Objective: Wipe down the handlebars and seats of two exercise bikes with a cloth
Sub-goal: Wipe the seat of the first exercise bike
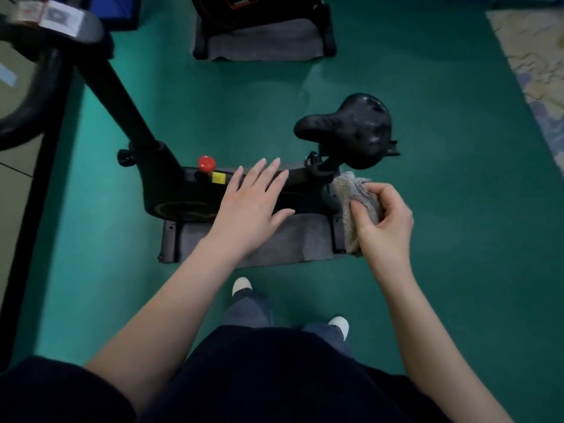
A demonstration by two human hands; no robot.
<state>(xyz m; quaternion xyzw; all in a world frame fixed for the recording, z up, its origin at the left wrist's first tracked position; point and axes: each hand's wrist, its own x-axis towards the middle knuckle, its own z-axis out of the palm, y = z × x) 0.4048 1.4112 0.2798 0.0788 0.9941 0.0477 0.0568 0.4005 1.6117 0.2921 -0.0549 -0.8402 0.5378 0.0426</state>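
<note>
A black exercise bike [171, 190] stands side-on in front of me on the green floor. Its black seat [351, 126] is at the right, and part of its handlebar [45, 96] shows blurred at the far left. My right hand [384, 221] grips a bunched grey-beige cloth [354, 206] just below the seat, apart from it. My left hand [253, 206] hovers over the bike's frame with its fingers straight and spread, holding nothing. A second bike's base [262, 13] shows at the top edge.
A grey mat [305, 239] lies under the near bike and another grey mat [262, 44] under the far one. A red knob [207, 163] sticks up from the frame. My feet [242, 285] stand close behind the mat. A pale patterned rug [531, 65] lies at the right.
</note>
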